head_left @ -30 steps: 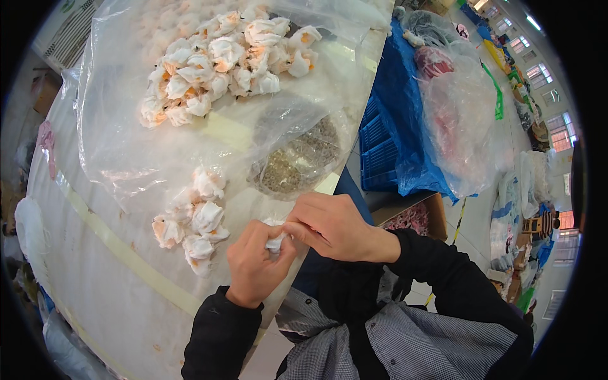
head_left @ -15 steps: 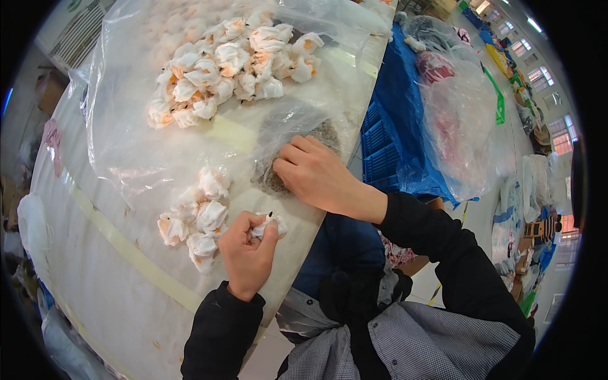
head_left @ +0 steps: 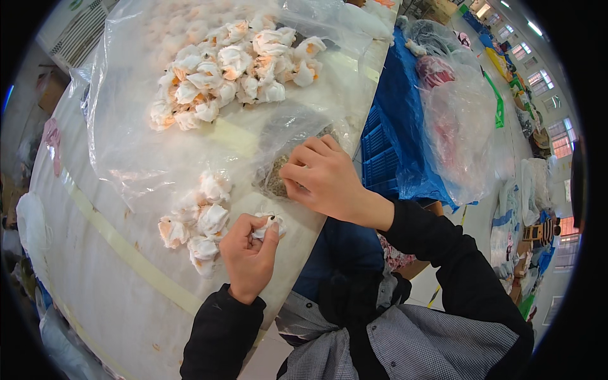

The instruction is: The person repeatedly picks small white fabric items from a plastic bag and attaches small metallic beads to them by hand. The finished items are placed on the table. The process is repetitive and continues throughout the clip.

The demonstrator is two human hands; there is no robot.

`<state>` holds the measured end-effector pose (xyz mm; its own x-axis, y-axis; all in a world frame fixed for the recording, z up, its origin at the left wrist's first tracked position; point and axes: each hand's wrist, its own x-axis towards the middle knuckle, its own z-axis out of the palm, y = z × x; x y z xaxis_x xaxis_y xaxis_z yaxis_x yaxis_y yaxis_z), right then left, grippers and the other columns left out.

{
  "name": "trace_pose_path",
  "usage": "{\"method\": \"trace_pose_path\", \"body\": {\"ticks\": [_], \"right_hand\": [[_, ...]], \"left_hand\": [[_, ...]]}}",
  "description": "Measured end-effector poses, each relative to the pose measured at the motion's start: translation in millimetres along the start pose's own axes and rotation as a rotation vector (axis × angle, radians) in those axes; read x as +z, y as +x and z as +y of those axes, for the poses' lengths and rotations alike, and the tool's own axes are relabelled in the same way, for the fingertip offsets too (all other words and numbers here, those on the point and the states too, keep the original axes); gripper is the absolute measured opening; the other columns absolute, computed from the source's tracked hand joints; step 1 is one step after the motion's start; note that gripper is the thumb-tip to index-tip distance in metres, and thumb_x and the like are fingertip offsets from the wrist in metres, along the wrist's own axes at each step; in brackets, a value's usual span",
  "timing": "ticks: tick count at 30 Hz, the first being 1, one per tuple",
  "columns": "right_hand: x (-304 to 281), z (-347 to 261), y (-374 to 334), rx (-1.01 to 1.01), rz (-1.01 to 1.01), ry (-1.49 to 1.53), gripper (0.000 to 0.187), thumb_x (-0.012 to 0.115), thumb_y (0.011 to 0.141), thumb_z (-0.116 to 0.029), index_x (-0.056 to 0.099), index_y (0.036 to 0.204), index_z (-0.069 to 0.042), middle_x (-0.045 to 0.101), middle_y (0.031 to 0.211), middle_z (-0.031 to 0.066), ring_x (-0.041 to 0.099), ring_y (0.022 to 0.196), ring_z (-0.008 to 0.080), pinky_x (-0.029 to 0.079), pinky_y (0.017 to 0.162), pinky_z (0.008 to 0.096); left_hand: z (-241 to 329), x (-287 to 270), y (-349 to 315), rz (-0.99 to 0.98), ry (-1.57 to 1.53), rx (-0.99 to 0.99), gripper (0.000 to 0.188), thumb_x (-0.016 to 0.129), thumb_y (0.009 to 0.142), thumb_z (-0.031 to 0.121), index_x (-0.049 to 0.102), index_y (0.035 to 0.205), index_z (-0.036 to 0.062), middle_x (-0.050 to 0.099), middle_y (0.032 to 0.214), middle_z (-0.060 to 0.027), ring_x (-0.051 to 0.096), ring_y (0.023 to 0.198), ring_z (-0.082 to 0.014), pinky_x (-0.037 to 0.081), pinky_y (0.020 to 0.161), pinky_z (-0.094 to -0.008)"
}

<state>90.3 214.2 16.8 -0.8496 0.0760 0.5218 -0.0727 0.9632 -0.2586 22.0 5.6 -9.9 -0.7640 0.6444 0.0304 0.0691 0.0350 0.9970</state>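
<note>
My left hand (head_left: 249, 258) pinches a white fabric flower head (head_left: 277, 228) between thumb and forefinger, its small dark tip pointing up. My right hand (head_left: 329, 183) reaches over a clear plastic bag (head_left: 275, 174) of tiny brownish-grey pieces, fingers curled down into it. What those fingertips grip is hidden. Left of the bag lies a small group of white flower heads (head_left: 212, 218) with pale orange tints. Farther off sits a bigger pile of the same flower heads (head_left: 234, 61), spilling from a large clear plastic sheet or bag (head_left: 117, 95).
The pale table (head_left: 107, 272) has yellowish tape strips (head_left: 136, 258) across it, and its edge runs along my right side. Beyond that edge stand blue crates (head_left: 378, 152) under a blue sheet, with a clear bag of pinkish stuff (head_left: 446, 114) on top.
My right hand has shifted slightly right and down, and its fingers have lifted and bunched a little over the bag. My left hand stays nearly still with the flower head.
</note>
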Motion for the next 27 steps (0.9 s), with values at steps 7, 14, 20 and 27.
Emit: {"method": "trace_pose_path", "body": {"ticks": [7, 14, 20, 27], "right_hand": [[-0.8, -13.8, -12.0, 0.037, -0.098, 0.345, 0.013, 0.074, 0.083, -0.011, 0.064, 0.090, -0.007, 0.062, 0.090, 0.0086, 0.062, 0.088, 0.0288, 0.053, 0.075, 0.0391], [7.7, -27.7, -28.8, -0.034, -0.229, 0.131, 0.019, 0.072, 0.084, -0.011, 0.065, 0.101, -0.005, 0.059, 0.094, 0.0086, 0.063, 0.089, 0.0284, 0.054, 0.074, 0.0364], [7.3, -41.2, -17.3, -0.040, -0.273, 0.033, 0.019, 0.066, 0.079, -0.012, 0.059, 0.091, 0.000, 0.058, 0.092, 0.0137, 0.060, 0.090, 0.0294, 0.051, 0.074, 0.0353], [6.0, -55.1, -19.4, 0.006, -0.383, -0.222, 0.018, 0.067, 0.081, -0.012, 0.058, 0.092, 0.000, 0.057, 0.091, 0.0128, 0.060, 0.091, 0.0283, 0.052, 0.080, 0.0345]], "left_hand": [[-3.6, -6.0, -3.1, 0.017, -0.076, -0.080, 0.009, 0.071, 0.096, -0.001, 0.062, 0.098, -0.0008, 0.060, 0.089, 0.0026, 0.047, 0.073, 0.0006, 0.037, 0.059, -0.0179], [-5.5, -2.7, -3.8, 0.090, -0.095, -0.045, 0.012, 0.072, 0.096, -0.001, 0.060, 0.097, -0.0021, 0.055, 0.084, 0.0035, 0.042, 0.069, -0.0003, 0.033, 0.054, -0.0190], [-3.0, -7.3, -7.1, 0.141, -0.119, -0.094, 0.010, 0.070, 0.097, 0.001, 0.060, 0.097, 0.0004, 0.054, 0.085, 0.0039, 0.047, 0.072, -0.0024, 0.037, 0.059, -0.0205], [-6.3, -0.4, -2.6, 0.122, -0.125, -0.048, 0.013, 0.073, 0.094, 0.005, 0.061, 0.095, 0.0007, 0.054, 0.083, 0.0048, 0.041, 0.067, -0.0012, 0.033, 0.058, -0.0201]]}}
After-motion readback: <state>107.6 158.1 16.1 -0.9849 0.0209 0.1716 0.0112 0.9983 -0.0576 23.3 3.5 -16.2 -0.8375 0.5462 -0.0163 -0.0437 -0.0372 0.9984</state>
